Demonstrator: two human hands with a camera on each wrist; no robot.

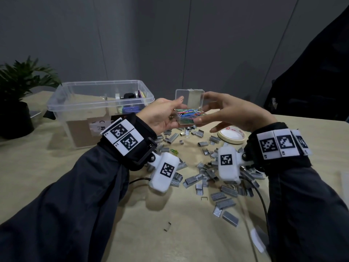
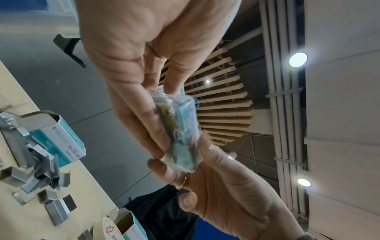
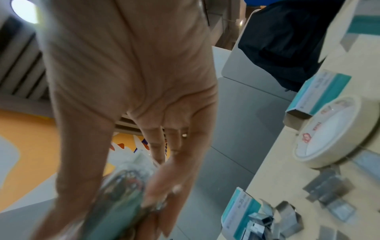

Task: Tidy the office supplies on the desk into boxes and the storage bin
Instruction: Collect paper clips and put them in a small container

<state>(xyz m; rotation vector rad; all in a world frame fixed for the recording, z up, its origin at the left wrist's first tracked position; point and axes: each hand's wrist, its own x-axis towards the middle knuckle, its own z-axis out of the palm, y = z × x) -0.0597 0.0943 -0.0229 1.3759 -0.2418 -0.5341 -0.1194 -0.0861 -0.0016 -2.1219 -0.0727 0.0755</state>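
While we're pinching the clear clip box (image 1: pixel 188 110) w/ left hand (image 1: pixel 162 116) at 9 o'clock & right hand (image 1: pixel 232 112) at 3, lid up, any tilt's risking paperclips (image 1: pixel 189 112) spilling onto the staples (image 1: pixel 222 190).

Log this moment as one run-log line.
left hand: holds small clear plastic box of coloured paper clips | right hand: holds same box | lid: open | grey staple strips: loose on desk

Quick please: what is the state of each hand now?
Left hand: fingers grip the clear paper-clip box, lid open.
Right hand: fingers curled on the same box.
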